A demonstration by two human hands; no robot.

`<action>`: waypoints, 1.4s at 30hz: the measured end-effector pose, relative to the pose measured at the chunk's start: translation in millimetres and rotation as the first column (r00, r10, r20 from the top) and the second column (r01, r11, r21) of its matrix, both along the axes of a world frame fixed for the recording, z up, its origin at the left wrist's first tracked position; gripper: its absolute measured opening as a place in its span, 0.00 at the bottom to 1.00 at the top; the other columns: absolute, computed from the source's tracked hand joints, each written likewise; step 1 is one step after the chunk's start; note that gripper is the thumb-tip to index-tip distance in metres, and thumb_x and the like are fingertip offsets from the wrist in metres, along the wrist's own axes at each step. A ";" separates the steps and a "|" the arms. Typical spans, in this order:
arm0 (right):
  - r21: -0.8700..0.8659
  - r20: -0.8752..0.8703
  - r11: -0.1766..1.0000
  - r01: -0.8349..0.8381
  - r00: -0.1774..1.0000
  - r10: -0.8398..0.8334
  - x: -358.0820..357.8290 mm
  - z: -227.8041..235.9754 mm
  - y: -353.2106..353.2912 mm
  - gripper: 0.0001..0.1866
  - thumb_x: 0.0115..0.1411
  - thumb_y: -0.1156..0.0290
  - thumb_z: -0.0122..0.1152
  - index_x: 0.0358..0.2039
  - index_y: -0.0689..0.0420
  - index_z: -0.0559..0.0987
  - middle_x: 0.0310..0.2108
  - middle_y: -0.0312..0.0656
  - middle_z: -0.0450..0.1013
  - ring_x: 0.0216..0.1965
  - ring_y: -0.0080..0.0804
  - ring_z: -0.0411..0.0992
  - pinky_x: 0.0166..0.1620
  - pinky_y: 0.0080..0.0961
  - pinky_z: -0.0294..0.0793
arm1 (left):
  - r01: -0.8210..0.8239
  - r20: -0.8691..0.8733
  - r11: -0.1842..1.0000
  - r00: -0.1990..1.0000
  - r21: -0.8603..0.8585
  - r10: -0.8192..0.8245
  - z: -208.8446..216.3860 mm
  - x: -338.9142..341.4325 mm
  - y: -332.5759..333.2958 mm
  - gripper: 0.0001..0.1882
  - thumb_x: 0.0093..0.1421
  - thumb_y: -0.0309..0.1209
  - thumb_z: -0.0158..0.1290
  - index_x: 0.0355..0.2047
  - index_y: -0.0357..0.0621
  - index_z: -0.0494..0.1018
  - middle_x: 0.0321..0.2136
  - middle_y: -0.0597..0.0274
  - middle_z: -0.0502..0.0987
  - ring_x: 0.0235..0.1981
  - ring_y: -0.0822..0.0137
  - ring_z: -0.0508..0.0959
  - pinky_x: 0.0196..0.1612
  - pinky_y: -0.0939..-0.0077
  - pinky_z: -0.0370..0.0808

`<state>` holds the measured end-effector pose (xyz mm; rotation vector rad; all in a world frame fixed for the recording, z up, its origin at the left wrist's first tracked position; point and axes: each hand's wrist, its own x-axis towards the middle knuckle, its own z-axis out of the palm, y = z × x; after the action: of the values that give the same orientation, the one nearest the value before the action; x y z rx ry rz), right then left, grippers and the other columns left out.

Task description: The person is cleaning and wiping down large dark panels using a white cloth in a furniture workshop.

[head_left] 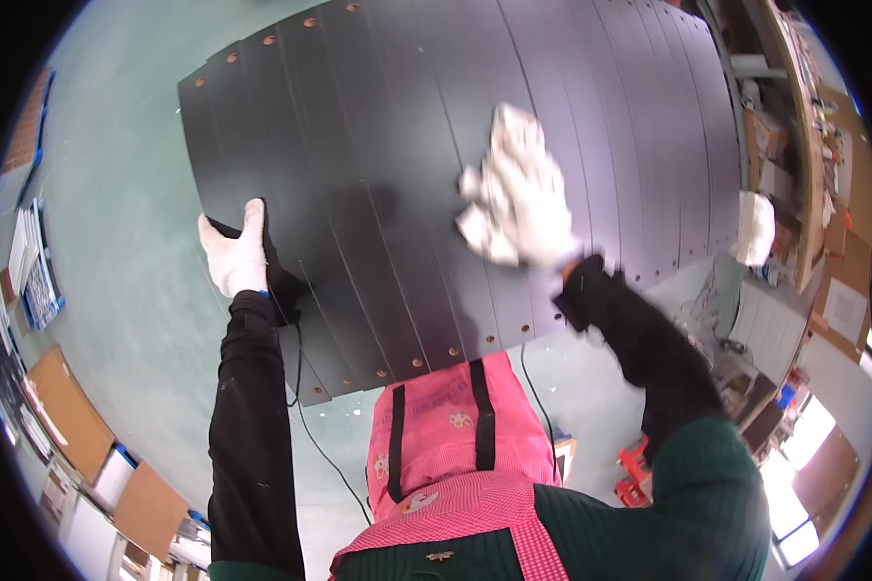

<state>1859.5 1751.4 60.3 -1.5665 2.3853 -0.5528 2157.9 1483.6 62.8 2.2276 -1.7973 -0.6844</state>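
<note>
A row of long dark grey panels [397, 126] lies side by side before me, with round holes along both ends. My left hand [237, 259], in a white glove, is at the left edge of the outermost panel. Its thumb lies over the top and its fingers reach past the edge, so it grips the panel there. Blurred by motion, my right hand [543, 232] presses a crumpled white cloth [515, 160] onto the middle panels. The cloth hides most of its fingers.
A pink apron [436, 426] hangs against the near panel edge. Thin black cords [334, 465] run down beside it. At right stands a cluttered wooden shelf [794, 145], with a red stool [634, 474] on the floor nearer me. Stacked boards [37, 266] stand at left.
</note>
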 end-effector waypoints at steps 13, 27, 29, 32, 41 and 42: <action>0.204 0.395 0.906 0.372 0.815 -0.424 -24.0 105.9 67.6 0.32 0.66 0.43 0.62 0.58 0.57 0.78 0.53 0.53 0.78 0.51 0.56 0.79 0.56 0.44 0.80 | 0.033 -0.045 0.999 0.998 0.003 -0.033 -10.8 4.1 0.7 0.61 0.52 0.66 0.66 0.75 0.43 0.55 0.71 0.50 0.67 0.67 0.49 0.72 0.69 0.59 0.68; 0.845 0.425 0.478 -0.241 0.845 -0.324 142.1 76.4 256.7 0.20 0.66 0.51 0.61 0.46 0.54 0.82 0.48 0.54 0.79 0.50 0.58 0.78 0.55 0.50 0.77 | 0.073 -0.067 0.997 0.995 -0.026 -0.074 -12.1 -1.9 7.5 0.59 0.53 0.65 0.67 0.73 0.38 0.59 0.66 0.49 0.73 0.66 0.50 0.74 0.68 0.61 0.68; 0.834 0.398 0.525 -0.171 0.845 -0.358 108.4 104.7 229.4 0.21 0.67 0.49 0.58 0.43 0.54 0.83 0.45 0.56 0.80 0.47 0.58 0.79 0.52 0.51 0.78 | 0.108 0.026 0.988 0.994 -0.107 -0.106 -18.8 14.9 -3.9 0.61 0.52 0.66 0.67 0.73 0.37 0.59 0.67 0.48 0.72 0.67 0.50 0.73 0.68 0.61 0.68; 0.510 0.230 0.836 0.204 0.904 -0.361 0.6 84.5 173.7 0.21 0.65 0.45 0.60 0.41 0.50 0.83 0.38 0.55 0.80 0.43 0.56 0.80 0.45 0.49 0.81 | 0.073 -0.070 0.997 0.995 -0.035 -0.075 -12.0 4.9 0.8 0.60 0.53 0.65 0.67 0.74 0.39 0.58 0.69 0.51 0.69 0.65 0.51 0.74 0.66 0.61 0.70; -0.123 -0.138 0.950 0.287 0.943 -0.302 -4.1 -3.4 92.7 0.26 0.68 0.55 0.60 0.65 0.46 0.75 0.71 0.53 0.60 0.73 0.61 0.55 0.71 0.58 0.58 | 0.126 -0.048 0.988 0.990 -0.084 -0.131 -21.0 6.2 -3.8 0.61 0.53 0.67 0.65 0.73 0.35 0.58 0.71 0.47 0.67 0.68 0.49 0.71 0.69 0.61 0.66; -0.144 -0.137 0.944 0.296 0.939 -0.316 17.3 0.0 118.0 0.24 0.68 0.60 0.61 0.63 0.50 0.77 0.70 0.55 0.63 0.72 0.60 0.58 0.71 0.55 0.59 | 0.126 -0.005 0.985 0.992 -0.114 -0.128 -20.6 8.9 -6.2 0.62 0.53 0.68 0.65 0.73 0.34 0.57 0.71 0.46 0.66 0.70 0.48 0.69 0.70 0.61 0.65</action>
<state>1876.8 1869.4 60.3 -1.3332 2.7915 -0.6668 2166.8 1477.4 42.2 2.0470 -1.9346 -0.6017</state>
